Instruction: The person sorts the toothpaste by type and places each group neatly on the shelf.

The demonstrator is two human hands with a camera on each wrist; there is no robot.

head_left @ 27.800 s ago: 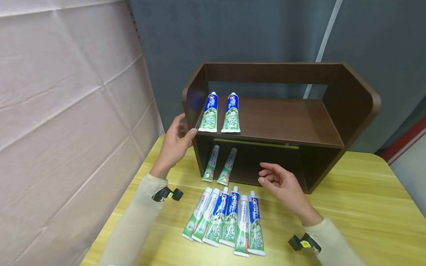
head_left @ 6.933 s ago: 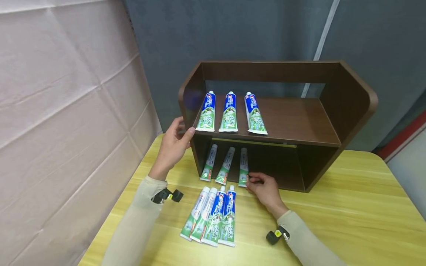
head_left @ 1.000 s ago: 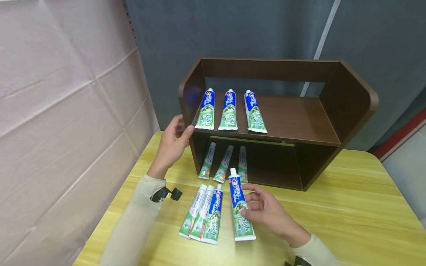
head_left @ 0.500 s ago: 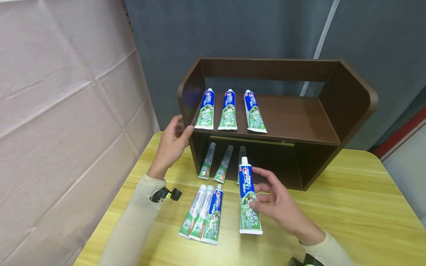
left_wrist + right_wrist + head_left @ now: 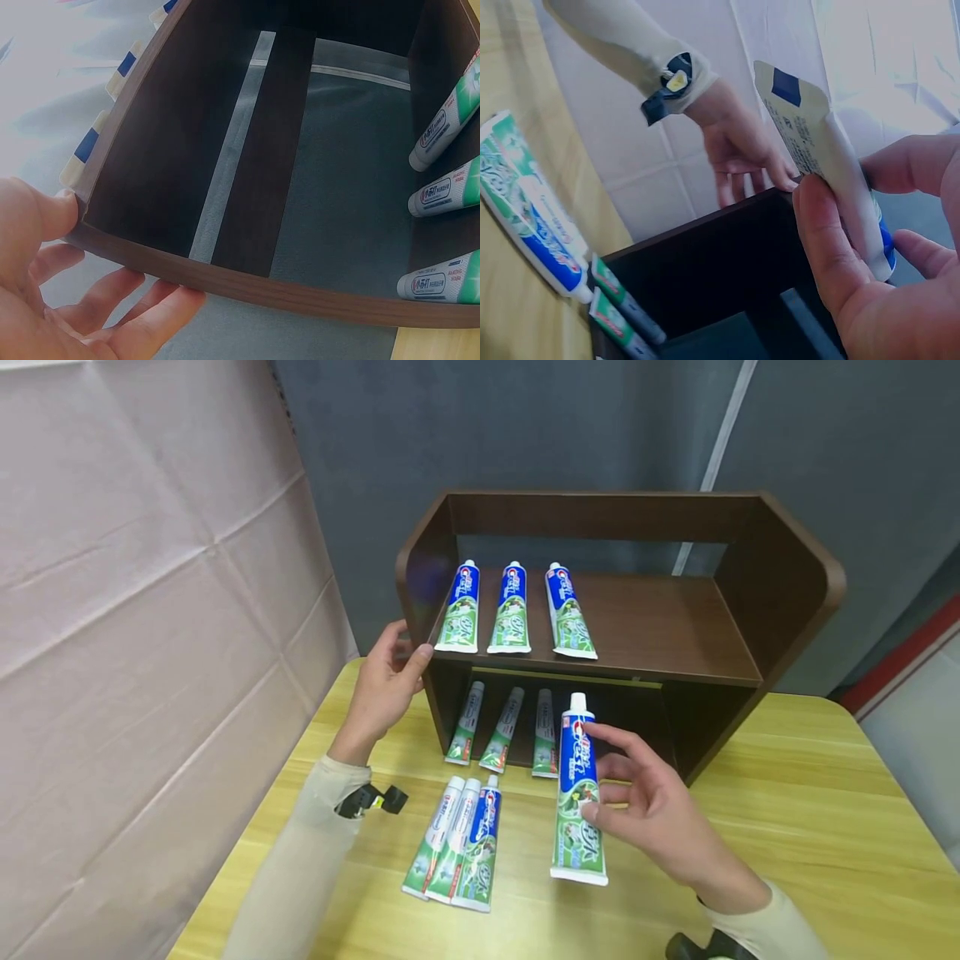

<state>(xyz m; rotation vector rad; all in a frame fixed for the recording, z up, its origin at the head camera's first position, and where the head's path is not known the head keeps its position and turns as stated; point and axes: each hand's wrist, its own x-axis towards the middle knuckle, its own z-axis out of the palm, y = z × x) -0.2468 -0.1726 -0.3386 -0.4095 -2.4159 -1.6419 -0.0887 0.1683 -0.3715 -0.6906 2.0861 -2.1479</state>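
Note:
My right hand pinches a blue-and-green Crest toothpaste tube, cap up, in front of the lower compartment. In the right wrist view, the thumb and fingers grip the tube's two sides, its pale printed back showing. At the left side panel of a dark brown two-tier shelf, my left hand holds the edge, thumb on the front and fingers along the outside. Three Crest tubes lie in a row on the upper tier. Three grey-and-green tubes lie on the lower tier.
On the wooden table, in front of the shelf, two white-and-green tubes and one Crest tube lie side by side, overlapping. A pale cloth wall stands at the left, and a dark grey curtain hangs behind the shelf.
Since the first frame, a third tube has been added to each tier. Over the last second, the right hand has lifted the Crest tube up and rightward. The left hand stays at the panel.

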